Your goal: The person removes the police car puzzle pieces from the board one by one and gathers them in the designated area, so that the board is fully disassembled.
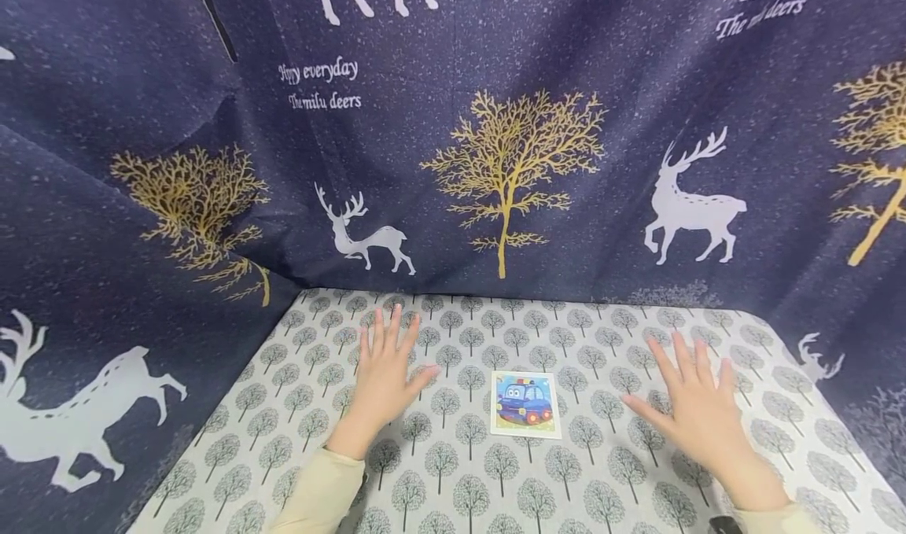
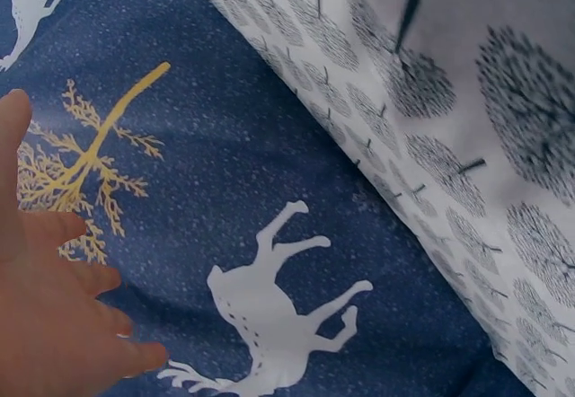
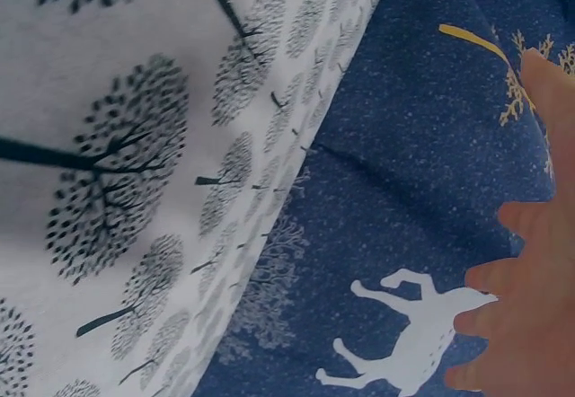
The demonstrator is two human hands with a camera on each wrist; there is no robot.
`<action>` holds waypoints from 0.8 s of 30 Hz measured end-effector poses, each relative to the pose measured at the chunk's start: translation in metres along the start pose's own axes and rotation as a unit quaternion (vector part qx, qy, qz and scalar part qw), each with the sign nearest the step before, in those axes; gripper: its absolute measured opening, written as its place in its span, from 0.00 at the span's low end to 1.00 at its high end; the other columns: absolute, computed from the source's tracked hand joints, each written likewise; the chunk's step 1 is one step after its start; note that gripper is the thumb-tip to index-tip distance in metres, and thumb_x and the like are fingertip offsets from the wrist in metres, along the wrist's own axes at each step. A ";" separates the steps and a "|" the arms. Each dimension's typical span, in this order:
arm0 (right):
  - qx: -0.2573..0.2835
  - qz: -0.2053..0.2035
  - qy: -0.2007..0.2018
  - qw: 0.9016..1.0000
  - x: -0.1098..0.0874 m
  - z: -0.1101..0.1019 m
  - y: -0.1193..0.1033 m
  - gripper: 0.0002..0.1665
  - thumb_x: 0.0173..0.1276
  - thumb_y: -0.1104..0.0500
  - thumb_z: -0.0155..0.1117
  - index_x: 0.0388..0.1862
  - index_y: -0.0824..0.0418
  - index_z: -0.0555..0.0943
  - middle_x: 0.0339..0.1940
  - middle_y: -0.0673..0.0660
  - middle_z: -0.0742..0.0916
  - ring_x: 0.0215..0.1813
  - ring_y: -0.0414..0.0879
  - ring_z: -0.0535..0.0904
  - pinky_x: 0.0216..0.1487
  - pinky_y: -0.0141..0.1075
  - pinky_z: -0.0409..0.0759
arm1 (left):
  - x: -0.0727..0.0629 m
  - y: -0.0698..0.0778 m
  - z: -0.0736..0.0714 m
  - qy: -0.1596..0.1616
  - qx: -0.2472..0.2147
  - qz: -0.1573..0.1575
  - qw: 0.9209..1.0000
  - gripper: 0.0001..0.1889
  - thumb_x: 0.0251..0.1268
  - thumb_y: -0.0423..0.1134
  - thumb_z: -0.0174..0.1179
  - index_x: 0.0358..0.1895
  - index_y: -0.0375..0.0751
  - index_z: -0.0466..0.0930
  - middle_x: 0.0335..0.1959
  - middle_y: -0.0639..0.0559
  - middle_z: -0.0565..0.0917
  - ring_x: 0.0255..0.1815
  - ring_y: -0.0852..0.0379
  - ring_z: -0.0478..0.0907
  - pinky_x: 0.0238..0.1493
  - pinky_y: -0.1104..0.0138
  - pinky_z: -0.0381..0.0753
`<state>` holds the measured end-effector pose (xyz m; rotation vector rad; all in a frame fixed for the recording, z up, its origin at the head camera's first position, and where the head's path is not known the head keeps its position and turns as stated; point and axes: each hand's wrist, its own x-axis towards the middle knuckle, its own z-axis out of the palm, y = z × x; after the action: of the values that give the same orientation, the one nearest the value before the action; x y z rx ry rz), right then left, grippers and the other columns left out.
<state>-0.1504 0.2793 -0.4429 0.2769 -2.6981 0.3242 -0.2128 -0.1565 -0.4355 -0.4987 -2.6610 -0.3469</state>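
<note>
A square picture with a white border [image 1: 526,405] lies flat on the cloth-covered table, showing a blue cartoon car with eyes. To its left is my left hand [image 1: 385,381], palm down with fingers spread and nothing held. My right hand [image 1: 697,408] is on the other side, its fingers likewise spread and holding nothing. Neither hand touches the picture. In the left wrist view the left hand [image 2: 63,298] shows at the lower left edge; the right hand [image 3: 530,262] appears along the right edge of the right wrist view.
A white tablecloth [image 1: 439,459] printed with grey trees covers the table. Behind and at the sides hangs a dark blue curtain [image 1: 453,164] with white deer and golden trees, meeting the table's back edge.
</note>
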 end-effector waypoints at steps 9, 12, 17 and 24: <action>0.021 -0.026 0.017 0.999 0.010 -0.001 -0.014 0.54 0.64 0.35 0.60 0.79 0.55 0.47 0.76 0.70 0.54 0.75 0.70 0.40 0.70 0.62 0.24 | 0.003 0.016 0.000 0.010 -0.034 0.021 0.999 0.40 0.66 0.59 0.55 0.76 0.46 0.53 0.78 0.43 0.44 0.77 0.41 0.33 0.74 0.44 0.36; 0.024 -0.036 0.027 0.999 0.012 0.001 -0.017 0.54 0.65 0.36 0.59 0.79 0.57 0.47 0.76 0.70 0.56 0.76 0.68 0.43 0.71 0.63 0.28 | 0.004 0.020 0.001 0.008 -0.047 0.030 0.998 0.39 0.67 0.57 0.55 0.76 0.45 0.53 0.78 0.43 0.46 0.78 0.42 0.35 0.74 0.46 0.38; 0.040 -0.048 0.035 0.997 0.016 0.004 -0.021 0.53 0.67 0.39 0.58 0.78 0.62 0.45 0.76 0.69 0.55 0.76 0.67 0.46 0.72 0.60 0.30 | 0.005 0.028 0.003 0.002 -0.061 0.041 0.997 0.39 0.67 0.56 0.55 0.76 0.46 0.53 0.77 0.45 0.48 0.78 0.44 0.39 0.75 0.50 0.41; 0.082 -0.068 0.043 0.993 0.023 0.006 -0.030 0.47 0.69 0.45 0.58 0.77 0.65 0.50 0.76 0.68 0.56 0.73 0.71 0.52 0.74 0.58 0.36 | 0.005 0.040 0.008 0.013 -0.083 0.062 0.995 0.38 0.67 0.52 0.57 0.76 0.46 0.54 0.76 0.44 0.54 0.77 0.46 0.45 0.74 0.51 0.46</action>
<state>-0.1655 0.2459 -0.4329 0.4800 -2.5568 0.5056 -0.2038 -0.1164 -0.4337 -0.7012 -2.5730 -0.5348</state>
